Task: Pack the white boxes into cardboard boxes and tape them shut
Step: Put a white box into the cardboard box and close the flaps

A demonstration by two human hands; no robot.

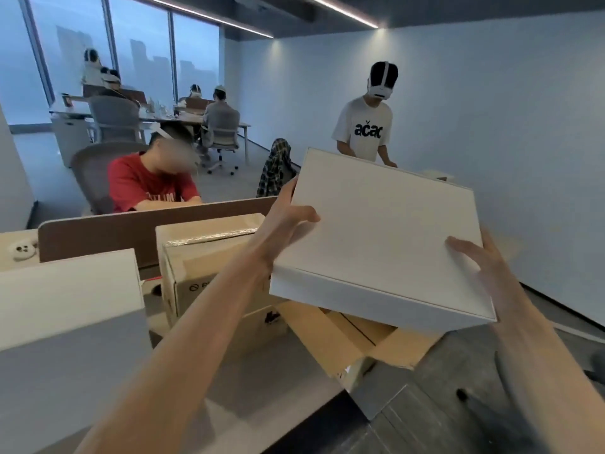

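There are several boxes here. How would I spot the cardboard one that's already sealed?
Find the long brown divider at mid-left. Just in front of it, left of the lifted white box, stands the sealed cardboard box. Unlike the open cardboard box lower down, its top flaps lie closed under shiny clear tape.

- A flat white box (376, 237), plain and closed, is up in the air, tilted with its far edge higher. The left hand (288, 217) and the right hand (474, 257) grip its sides.
- An open cardboard box (357, 335) lies right below it, flaps spread outward.
- A closed cardboard box (209, 257) stands just left, with clear tape along its top seam.
- A second white box (65, 296) sits at the far left.
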